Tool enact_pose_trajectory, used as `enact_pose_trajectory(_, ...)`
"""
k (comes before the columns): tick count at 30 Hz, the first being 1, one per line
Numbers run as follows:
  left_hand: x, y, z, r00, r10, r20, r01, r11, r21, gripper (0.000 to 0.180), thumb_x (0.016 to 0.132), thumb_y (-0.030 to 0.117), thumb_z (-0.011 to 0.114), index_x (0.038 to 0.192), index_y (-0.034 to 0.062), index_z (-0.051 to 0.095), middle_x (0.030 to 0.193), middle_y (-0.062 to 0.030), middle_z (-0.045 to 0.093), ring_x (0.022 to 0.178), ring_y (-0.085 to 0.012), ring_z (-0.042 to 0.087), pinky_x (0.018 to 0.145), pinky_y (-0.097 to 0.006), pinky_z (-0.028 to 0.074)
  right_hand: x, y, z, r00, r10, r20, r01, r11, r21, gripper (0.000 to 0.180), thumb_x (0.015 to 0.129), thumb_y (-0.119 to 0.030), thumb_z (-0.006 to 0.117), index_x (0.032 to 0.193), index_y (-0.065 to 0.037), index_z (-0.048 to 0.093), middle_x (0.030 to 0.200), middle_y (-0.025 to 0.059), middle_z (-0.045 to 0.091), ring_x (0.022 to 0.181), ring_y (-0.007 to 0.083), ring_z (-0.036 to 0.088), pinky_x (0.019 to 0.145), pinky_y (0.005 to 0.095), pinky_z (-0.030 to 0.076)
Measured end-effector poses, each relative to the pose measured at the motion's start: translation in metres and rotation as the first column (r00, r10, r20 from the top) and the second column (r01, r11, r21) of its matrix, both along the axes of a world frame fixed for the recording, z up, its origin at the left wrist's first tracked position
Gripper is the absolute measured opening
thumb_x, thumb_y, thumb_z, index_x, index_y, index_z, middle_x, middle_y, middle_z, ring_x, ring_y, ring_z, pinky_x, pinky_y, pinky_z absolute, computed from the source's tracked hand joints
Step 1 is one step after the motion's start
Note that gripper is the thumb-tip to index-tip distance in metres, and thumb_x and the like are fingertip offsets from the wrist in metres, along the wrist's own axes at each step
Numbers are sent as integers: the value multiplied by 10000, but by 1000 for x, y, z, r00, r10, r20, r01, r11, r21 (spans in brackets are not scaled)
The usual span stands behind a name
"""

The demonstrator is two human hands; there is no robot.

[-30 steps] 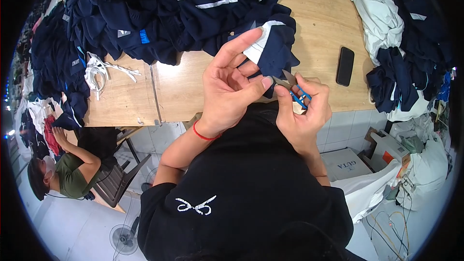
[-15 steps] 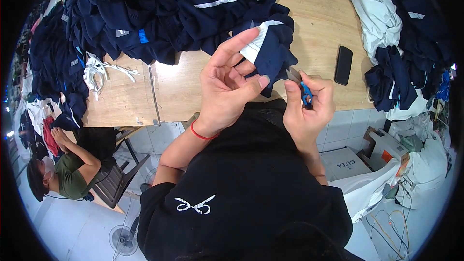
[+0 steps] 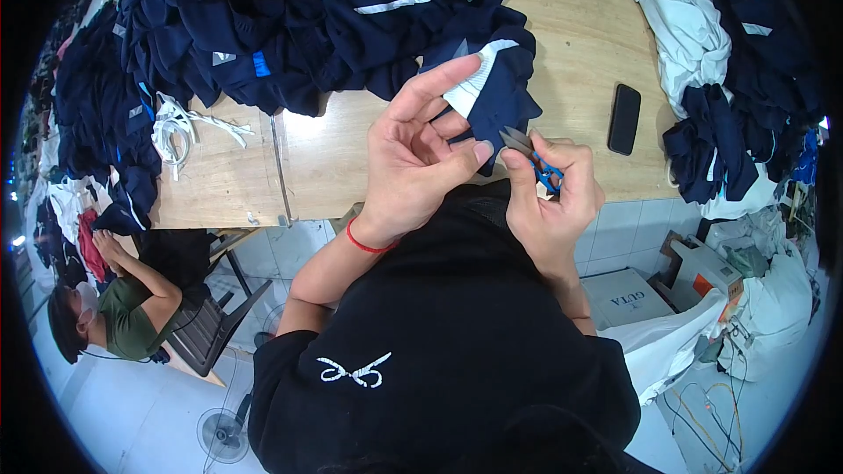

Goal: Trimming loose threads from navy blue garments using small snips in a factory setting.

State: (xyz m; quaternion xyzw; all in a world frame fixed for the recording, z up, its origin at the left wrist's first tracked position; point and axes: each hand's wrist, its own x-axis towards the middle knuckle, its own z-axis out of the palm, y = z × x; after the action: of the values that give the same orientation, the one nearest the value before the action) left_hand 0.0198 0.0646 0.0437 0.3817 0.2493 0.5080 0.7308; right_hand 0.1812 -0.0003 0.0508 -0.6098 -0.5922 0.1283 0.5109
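My left hand [image 3: 404, 162] grips a navy fabric piece [image 3: 502, 92] with a white ribbed section [image 3: 469, 92] by its left side. The thumb presses near its lower edge, and the index finger stretches along the white part. Thread snips [image 3: 546, 174] with blue handles sit in my closed right hand [image 3: 562, 211]. Their two grey blades stand slightly apart and point up and left, close to the fabric's lower right side. Whether the blades touch the cloth, I cannot tell.
Navy garments [image 3: 263, 26] are heaped along the table's far side. A black phone [image 3: 624, 119] lies at the right, near white cloth [image 3: 676, 17]. White cords [image 3: 180, 136] rest at the left. A masked person [image 3: 132, 307] sits at lower left.
My right hand has shifted left with the snips, bringing the blades in front of the fabric's lower part; both blades now show. My left hand has barely moved.
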Motion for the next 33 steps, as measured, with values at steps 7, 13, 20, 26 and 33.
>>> enact_pose_trajectory(7,-1,2,-1,1000,3,-11,-3,1000,0,739,848,-227,634,1542,-61,440,1552,-214,507,1338,-260,614,1024,-303,580,7,-4,-9,914,-121,-386,99,992,-75,264,932,-28,820,1100,12,621,997,90,702,877,115,661,827,251,531)
enact_pose_trajectory(13,20,3,-4,980,-156,127,167,982,-82,785,840,-212,526,1593,-36,392,1642,-141,430,1421,-199,514,1003,-257,520,10,14,-5,873,3,-487,-36,998,-58,480,803,-67,933,1175,0,637,1084,84,674,982,129,645,828,254,525)
enact_pose_trajectory(20,24,-5,-24,917,-300,264,346,926,-149,943,757,-88,433,1675,-28,224,1731,-129,271,1559,-285,349,1276,-434,319,24,15,-36,1000,-14,-18,14,1000,-7,303,783,58,860,1061,-5,757,1056,122,684,879,220,699,745,329,573)
enact_pose_trajectory(26,23,11,-47,782,-8,-623,37,999,34,262,996,-16,642,1258,-7,638,1155,-113,686,1031,-167,668,837,-304,556,30,20,-15,854,2,-521,-127,970,-205,95,1054,-88,657,1059,-6,704,911,4,667,780,64,578,692,223,426)
enact_pose_trajectory(33,-8,20,-94,399,442,-803,190,817,544,143,877,46,799,944,-22,692,912,-140,547,781,-273,534,724,-379,456,63,14,7,155,-127,-980,-421,888,-182,125,1091,-238,642,1128,-123,675,955,-33,688,746,29,596,564,218,405)
